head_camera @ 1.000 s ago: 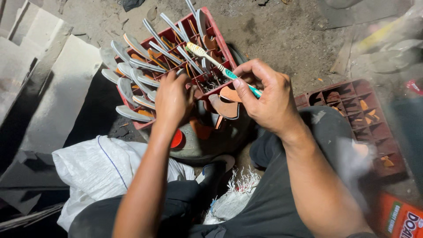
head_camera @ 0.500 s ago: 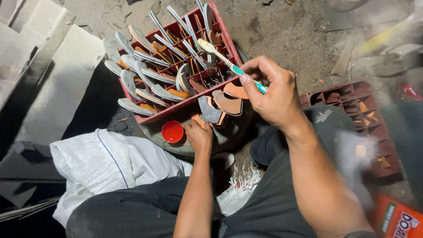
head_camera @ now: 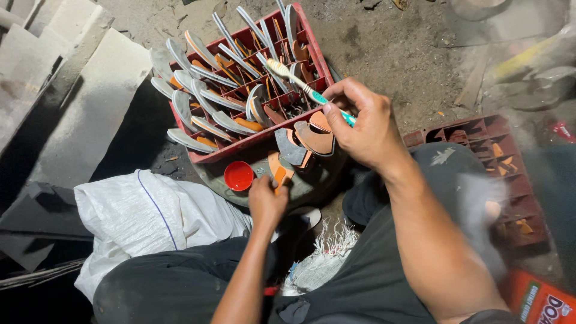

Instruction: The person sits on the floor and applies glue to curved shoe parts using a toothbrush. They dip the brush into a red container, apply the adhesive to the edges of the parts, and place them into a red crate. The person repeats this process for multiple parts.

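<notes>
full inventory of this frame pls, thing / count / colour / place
red crate: one, red plastic, top centre on the dirt ground, compartments filled.
shoe-sole pieces: many, grey and orange, curved, standing in the red crate's compartments and sticking out over its left edge.
second crate: one, dark red, right side, a few orange bits inside.
toothbrush: one, pale bristles, teal and white handle, over the red crate.
red cap: one, round, below the red crate.
orange piece: one, beside the red cap.
white sack: one, lower left.
grey slabs: several, left side.
orange package: one, bottom right corner.
left hand: grips the orange piece.
right hand: holds the toothbrush by its handle.
</notes>
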